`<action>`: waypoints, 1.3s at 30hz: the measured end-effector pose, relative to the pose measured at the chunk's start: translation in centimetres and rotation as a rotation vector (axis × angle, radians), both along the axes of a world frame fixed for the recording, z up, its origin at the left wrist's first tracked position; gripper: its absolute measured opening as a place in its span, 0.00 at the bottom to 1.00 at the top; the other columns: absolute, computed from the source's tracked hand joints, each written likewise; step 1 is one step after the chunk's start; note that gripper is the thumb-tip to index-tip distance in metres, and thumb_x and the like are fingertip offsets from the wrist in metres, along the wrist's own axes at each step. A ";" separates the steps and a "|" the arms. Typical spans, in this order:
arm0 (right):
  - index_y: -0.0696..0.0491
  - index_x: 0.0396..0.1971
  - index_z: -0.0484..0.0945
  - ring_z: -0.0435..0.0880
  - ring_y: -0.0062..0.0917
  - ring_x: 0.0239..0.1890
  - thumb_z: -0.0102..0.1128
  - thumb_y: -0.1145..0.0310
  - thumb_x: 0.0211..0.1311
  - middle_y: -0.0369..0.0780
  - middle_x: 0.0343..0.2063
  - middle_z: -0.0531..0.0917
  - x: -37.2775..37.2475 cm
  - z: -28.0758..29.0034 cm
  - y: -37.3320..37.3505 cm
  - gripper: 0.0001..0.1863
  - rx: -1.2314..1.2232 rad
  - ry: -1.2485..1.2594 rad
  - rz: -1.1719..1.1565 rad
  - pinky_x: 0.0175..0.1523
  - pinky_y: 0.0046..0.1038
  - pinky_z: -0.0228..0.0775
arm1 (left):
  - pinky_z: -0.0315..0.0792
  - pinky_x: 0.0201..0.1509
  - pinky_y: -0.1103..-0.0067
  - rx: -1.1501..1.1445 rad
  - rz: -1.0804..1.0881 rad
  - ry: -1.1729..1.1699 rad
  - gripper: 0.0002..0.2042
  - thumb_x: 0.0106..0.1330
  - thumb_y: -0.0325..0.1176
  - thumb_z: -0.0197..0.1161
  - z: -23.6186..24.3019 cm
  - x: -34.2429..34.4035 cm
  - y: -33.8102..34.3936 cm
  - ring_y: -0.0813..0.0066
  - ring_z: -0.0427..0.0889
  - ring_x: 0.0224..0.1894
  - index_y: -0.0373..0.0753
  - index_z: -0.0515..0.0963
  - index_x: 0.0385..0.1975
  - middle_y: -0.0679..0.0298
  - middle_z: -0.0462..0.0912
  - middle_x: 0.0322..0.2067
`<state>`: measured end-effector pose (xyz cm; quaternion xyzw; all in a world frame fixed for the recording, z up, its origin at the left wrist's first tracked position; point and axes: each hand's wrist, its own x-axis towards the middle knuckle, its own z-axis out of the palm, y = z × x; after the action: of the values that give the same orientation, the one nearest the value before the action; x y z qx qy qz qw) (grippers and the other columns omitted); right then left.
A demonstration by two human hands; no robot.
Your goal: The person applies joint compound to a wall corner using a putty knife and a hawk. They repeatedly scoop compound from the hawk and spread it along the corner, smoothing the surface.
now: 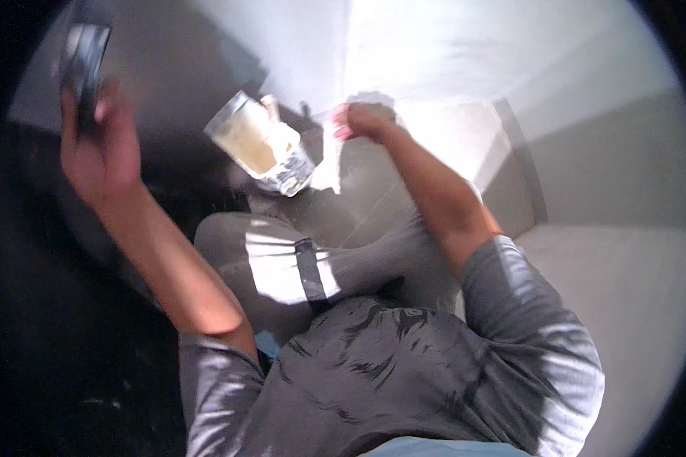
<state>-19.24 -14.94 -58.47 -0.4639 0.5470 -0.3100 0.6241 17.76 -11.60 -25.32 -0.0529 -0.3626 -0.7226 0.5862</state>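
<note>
My left hand (110, 152) is raised at the upper left, its fingers wrapped round a dark oblong object (85, 65) with a paler top end. Motion blur hides what kind of object it is. My right hand (360, 122) reaches forward to the foot of the pale wall, with its fingers curled together. Whether something small sits in those fingers is hidden. Between the hands, and nearer the right one, a smeared white bucket (288, 177) stands on the floor. A flat, cream-coloured panel (245, 141) rises from it, and a light handle (270, 107) sticks up beside that.
Pale walls (450, 61) meet in a corner ahead, with bright light on the right one. My bent leg (282, 259) in grey trousers with a dark band lies just behind the bucket. Deep shadow covers the floor (76, 327) at left.
</note>
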 end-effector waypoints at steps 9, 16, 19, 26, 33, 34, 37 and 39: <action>0.54 0.47 0.86 0.84 0.19 0.32 0.68 0.56 0.66 0.38 0.32 0.87 3.0 -6.1 1.3 0.18 -0.344 0.090 0.111 0.37 0.27 0.78 | 0.71 0.39 0.75 0.078 0.035 0.112 0.17 0.77 0.31 0.53 -5.0 0.0 0.0 0.68 0.67 0.38 0.28 0.71 0.60 0.49 0.80 0.48; 0.56 0.53 0.82 0.84 0.20 0.33 0.60 0.56 0.72 0.39 0.41 0.86 2.4 2.4 1.8 0.20 -0.142 -0.095 -0.128 0.34 0.23 0.77 | 0.69 0.38 0.77 0.155 -0.005 0.006 0.16 0.78 0.34 0.53 -8.5 -0.4 -2.8 0.70 0.67 0.36 0.31 0.73 0.59 0.55 0.81 0.48; 0.58 0.50 0.83 0.88 0.26 0.39 0.58 0.54 0.71 0.43 0.39 0.89 3.0 12.8 3.6 0.22 -0.470 -0.033 -0.126 0.44 0.29 0.80 | 0.69 0.38 0.77 0.195 -0.015 0.063 0.16 0.78 0.35 0.53 -9.6 0.3 -2.8 0.70 0.67 0.36 0.34 0.74 0.59 0.57 0.81 0.50; 0.58 0.56 0.81 0.86 0.22 0.40 0.61 0.60 0.71 0.42 0.44 0.89 2.9 15.1 4.6 0.21 -0.570 0.144 0.170 0.46 0.25 0.78 | 0.70 0.37 0.77 0.188 -0.017 0.011 0.18 0.77 0.33 0.54 -9.5 -1.4 -3.5 0.70 0.68 0.37 0.27 0.72 0.59 0.53 0.80 0.44; 0.53 0.48 0.86 0.90 0.29 0.43 0.64 0.61 0.65 0.45 0.46 0.88 4.7 8.4 -0.1 0.16 -0.334 0.195 0.156 0.45 0.27 0.82 | 0.70 0.37 0.76 0.240 -0.018 0.030 0.15 0.77 0.34 0.55 -11.1 0.8 -3.6 0.70 0.67 0.36 0.30 0.74 0.56 0.56 0.79 0.43; 0.53 0.47 0.86 0.89 0.30 0.46 0.68 0.60 0.60 0.43 0.45 0.88 4.2 4.4 -1.4 0.18 -0.376 0.213 0.211 0.48 0.28 0.82 | 0.69 0.36 0.76 0.254 -0.023 0.032 0.15 0.77 0.34 0.55 -11.5 0.6 -4.0 0.70 0.66 0.36 0.31 0.74 0.56 0.58 0.79 0.43; 0.52 0.53 0.82 0.84 0.31 0.55 0.70 0.61 0.57 0.42 0.50 0.86 4.6 -5.1 -5.5 0.24 -0.843 0.768 0.703 0.55 0.30 0.81 | 0.69 0.36 0.76 0.244 -0.014 0.030 0.15 0.78 0.34 0.54 -11.2 0.6 -4.1 0.70 0.66 0.35 0.31 0.74 0.55 0.58 0.80 0.42; 0.49 0.59 0.80 0.80 0.34 0.61 0.76 0.61 0.49 0.44 0.53 0.85 6.2 -9.9 -6.1 0.33 -0.716 0.951 0.787 0.61 0.31 0.77 | 0.69 0.36 0.76 0.249 -0.003 0.025 0.15 0.78 0.35 0.53 -11.3 0.3 -4.3 0.70 0.66 0.35 0.31 0.75 0.55 0.58 0.80 0.40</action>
<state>-13.07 -21.05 -68.35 -0.8883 0.4166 0.0135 0.1927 18.04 -15.88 -36.63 0.0110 -0.2625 -0.7621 0.5917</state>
